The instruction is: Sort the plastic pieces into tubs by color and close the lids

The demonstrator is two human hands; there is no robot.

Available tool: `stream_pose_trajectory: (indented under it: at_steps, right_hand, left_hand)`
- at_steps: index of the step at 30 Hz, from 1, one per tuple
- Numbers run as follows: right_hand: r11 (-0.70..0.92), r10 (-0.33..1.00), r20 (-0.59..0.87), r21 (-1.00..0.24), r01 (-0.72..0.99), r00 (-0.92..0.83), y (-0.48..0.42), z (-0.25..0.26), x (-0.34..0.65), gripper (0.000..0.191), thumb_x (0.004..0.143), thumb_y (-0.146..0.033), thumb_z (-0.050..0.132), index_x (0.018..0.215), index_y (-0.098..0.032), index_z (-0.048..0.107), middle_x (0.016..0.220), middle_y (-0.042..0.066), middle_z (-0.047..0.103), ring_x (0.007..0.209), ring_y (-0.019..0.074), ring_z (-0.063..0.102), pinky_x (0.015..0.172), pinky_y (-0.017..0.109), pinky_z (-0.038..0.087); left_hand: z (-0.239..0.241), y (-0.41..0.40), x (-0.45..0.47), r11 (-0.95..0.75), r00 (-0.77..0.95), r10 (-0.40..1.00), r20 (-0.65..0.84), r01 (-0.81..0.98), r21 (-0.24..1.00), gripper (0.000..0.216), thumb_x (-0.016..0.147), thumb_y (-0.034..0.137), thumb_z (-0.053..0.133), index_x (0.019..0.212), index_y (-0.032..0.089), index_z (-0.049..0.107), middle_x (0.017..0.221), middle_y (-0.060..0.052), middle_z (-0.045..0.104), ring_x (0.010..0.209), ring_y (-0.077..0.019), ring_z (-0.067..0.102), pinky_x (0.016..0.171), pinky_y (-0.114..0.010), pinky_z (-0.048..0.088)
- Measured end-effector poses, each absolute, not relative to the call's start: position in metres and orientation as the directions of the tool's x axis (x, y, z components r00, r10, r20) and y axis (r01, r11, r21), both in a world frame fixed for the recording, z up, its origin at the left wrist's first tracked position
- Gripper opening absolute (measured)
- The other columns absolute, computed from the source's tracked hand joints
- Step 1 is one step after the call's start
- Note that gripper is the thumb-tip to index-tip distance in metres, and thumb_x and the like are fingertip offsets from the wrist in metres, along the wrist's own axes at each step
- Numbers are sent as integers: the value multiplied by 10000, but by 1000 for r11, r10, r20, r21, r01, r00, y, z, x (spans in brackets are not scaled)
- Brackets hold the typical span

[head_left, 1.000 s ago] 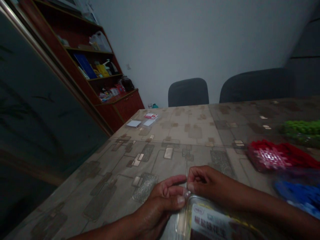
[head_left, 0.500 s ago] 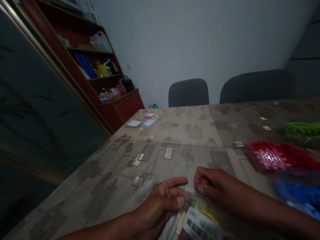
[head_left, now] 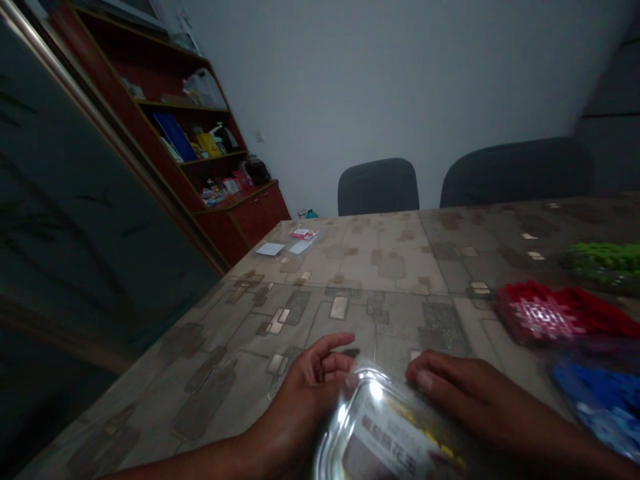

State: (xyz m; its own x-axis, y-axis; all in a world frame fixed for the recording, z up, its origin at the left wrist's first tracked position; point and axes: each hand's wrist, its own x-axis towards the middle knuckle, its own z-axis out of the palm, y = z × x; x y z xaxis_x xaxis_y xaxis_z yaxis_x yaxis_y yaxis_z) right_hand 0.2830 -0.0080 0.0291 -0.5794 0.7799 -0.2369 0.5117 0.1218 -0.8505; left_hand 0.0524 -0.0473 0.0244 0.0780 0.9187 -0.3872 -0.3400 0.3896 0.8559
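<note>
A clear plastic container point(head_left: 383, 427) with a printed label and something yellow and dark inside is low in the head view, tilted up, its bottom cut off by the frame. My left hand point(head_left: 313, 393) grips its far left corner, the thumb at the rim and the fingers curled behind. My right hand point(head_left: 457, 387) is at the far right edge with its fingers bent and thumb against the index finger; the fingertips seem to be on the rim.
A patterned tablecloth point(head_left: 280, 287) covers the table. To the right are a red pack point(head_left: 555, 313), a blue pack point(head_left: 600, 393) and green pieces point(head_left: 605, 263). White cards and a red-and-white packet point(head_left: 304, 234) lie at the far left. Two chairs point(head_left: 379, 187) stand behind.
The container has tilted up, so its rim and label face me more. My right hand has shifted slightly right and down, opening from a fist to a looser bend. My left hand moved slightly left.
</note>
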Motion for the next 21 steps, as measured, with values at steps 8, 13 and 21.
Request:
stream_pose_trajectory:
  at_steps: [8, 13, 21]
  right_hand:
    - [84, 908, -194, -784, 615, -372, -26, 7, 295, 324, 897, -473, 391, 718, -233, 513, 693, 16, 607, 643, 187, 534, 597, 317, 345]
    - [71, 872, -186, -867, 494, -452, -21, -5, 295, 378, 899, -544, 356, 697, -233, 432, 658, -4, 516, 627, 169, 475, 573, 293, 328]
    - [-173, 883, -300, -922, 345, -362, -26, 7, 305, 525, 834, -719, 369, 704, -226, 496, 686, -14, 497, 669, 173, 457, 634, 293, 375]
  left_hand:
    - [2, -52, 69, 295, 35, 949, -313, -445, 845, 473, 727, 227, 812, 1157, 187, 619, 870, -28, 634, 713, -153, 632, 647, -275, 490]
    - [3, -49, 67, 398, 126, 910, -395, -534, 746, 442, 715, 149, 791, 1132, 151, 645, 876, -46, 640, 708, -159, 637, 668, -286, 487]
    - [2, -49, 66, 396, 156, 916, -369, -498, 771, 392, 753, 195, 749, 1134, 194, 659, 826, -21, 598, 684, -157, 608, 636, -280, 462]
